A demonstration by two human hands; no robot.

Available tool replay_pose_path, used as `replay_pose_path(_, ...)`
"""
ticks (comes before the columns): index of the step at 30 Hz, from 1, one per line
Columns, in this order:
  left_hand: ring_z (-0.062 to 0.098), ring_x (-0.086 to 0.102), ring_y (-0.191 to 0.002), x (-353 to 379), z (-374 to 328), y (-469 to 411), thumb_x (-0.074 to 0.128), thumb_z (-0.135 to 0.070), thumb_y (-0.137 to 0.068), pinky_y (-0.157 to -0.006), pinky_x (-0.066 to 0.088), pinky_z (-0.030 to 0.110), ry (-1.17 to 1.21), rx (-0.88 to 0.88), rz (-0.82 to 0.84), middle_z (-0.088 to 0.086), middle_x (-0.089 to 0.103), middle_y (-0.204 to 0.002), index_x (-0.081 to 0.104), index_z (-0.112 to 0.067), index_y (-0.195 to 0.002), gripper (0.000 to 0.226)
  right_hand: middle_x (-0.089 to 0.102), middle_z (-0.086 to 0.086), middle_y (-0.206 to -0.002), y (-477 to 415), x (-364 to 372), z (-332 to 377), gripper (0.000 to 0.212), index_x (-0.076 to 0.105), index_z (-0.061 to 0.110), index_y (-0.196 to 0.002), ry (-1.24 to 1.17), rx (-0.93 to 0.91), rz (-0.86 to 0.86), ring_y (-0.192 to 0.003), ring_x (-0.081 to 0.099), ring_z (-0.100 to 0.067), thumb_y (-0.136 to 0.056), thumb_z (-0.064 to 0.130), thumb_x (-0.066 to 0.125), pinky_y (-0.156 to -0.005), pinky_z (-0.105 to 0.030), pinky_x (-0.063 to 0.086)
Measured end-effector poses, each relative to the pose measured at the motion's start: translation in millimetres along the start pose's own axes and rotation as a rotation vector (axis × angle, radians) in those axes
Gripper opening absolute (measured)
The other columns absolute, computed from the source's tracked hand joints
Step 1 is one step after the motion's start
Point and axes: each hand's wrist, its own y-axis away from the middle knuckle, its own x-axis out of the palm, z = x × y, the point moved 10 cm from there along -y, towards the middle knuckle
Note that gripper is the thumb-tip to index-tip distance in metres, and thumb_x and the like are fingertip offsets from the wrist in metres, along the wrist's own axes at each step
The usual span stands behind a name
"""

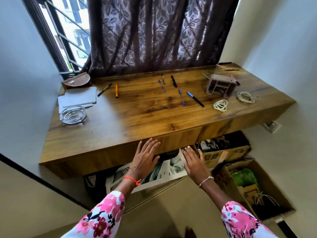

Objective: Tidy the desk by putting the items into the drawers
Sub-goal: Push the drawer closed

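Note:
Several pens lie scattered on the wooden desk [137, 115], among them an orange pen [116, 90], a black pen [174, 81] and a blue-capped pen [195, 99]. Two coils of white cord [220, 105] [245, 97] lie at the right. A brown plastic organiser [220, 86] sits tipped beside them. My left hand [145, 156] rests with straight fingers on the drawer front [180, 140] at the desk's near edge. My right hand [193, 162] reaches just below that drawer front, fingers extended and empty.
A glass ashtray [73, 115], grey notebooks [78, 98] and a woven brown case [77, 81] sit at the desk's left. Under the desk are newspapers [163, 169] and cardboard boxes [223, 152]. A dark curtain [154, 31] hangs behind.

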Motion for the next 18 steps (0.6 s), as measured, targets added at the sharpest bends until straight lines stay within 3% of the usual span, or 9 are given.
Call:
replay_pose_path(2,0.024,0.050,-0.126,4,-21,-10,0.038,-0.038,-0.086,-0.102,0.027,0.054,-0.008,0.037,0.007,0.004,0.058,-0.130,0.048,-0.015,-0.127,0.047,0.068,-0.008,-0.111,11,-3,-22,0.048,0.065,0.009,-0.108,0.012,0.032,-0.006,-0.107,0.064,-0.020,-0.077,0.029,0.034,-0.095,-0.048,0.042)
replay_pose_path(6,0.025,0.045,-0.129,16,-59,-33,0.038,-0.038,-0.087,-0.103,0.027,0.056,-0.017,0.079,0.026,0.004,0.054,-0.134,0.049,-0.015,-0.128,0.048,0.067,-0.007,-0.114,28,-5,-73,0.048,0.067,0.010,-0.108,0.043,0.107,0.021,-0.109,0.063,-0.019,-0.080,0.028,0.033,-0.085,-0.050,0.051)
replay_pose_path(10,0.024,0.047,-0.128,32,-105,-58,0.036,-0.038,-0.086,-0.103,0.031,0.053,-0.025,0.093,0.050,0.003,0.055,-0.133,0.045,-0.017,-0.127,0.047,0.065,-0.007,-0.118,46,-7,-127,0.047,0.061,0.011,-0.114,0.053,0.137,0.011,-0.114,0.058,-0.019,-0.079,0.029,0.034,-0.097,-0.048,0.043)
replay_pose_path(14,0.024,0.045,-0.129,44,-156,-86,0.037,-0.036,-0.085,-0.104,0.030,0.053,-0.010,0.081,0.042,0.003,0.055,-0.133,0.042,-0.018,-0.128,0.047,0.060,-0.008,-0.127,57,-19,-187,0.047,0.044,0.011,-0.123,0.099,0.126,-0.024,-0.131,0.029,-0.018,-0.080,0.027,0.034,-0.108,-0.043,0.012)
replay_pose_path(16,0.024,0.041,-0.132,48,-179,-100,0.039,-0.035,-0.085,-0.105,0.031,0.055,0.003,0.091,0.030,0.004,0.053,-0.135,0.040,-0.019,-0.129,0.047,0.053,-0.006,-0.135,60,-24,-217,0.050,0.040,0.012,-0.127,0.100,0.137,-0.025,-0.144,0.003,-0.016,-0.081,0.027,0.033,-0.113,-0.040,-0.002)
replay_pose_path(18,0.022,0.033,-0.134,52,-197,-114,0.039,-0.035,-0.084,-0.109,0.028,0.054,-0.005,0.082,0.015,0.004,0.051,-0.137,0.039,-0.019,-0.131,0.049,0.050,-0.006,-0.138,60,-27,-241,0.053,0.039,0.012,-0.130,0.106,0.126,-0.015,-0.143,-0.014,-0.012,-0.080,0.026,0.033,-0.112,-0.039,-0.003)
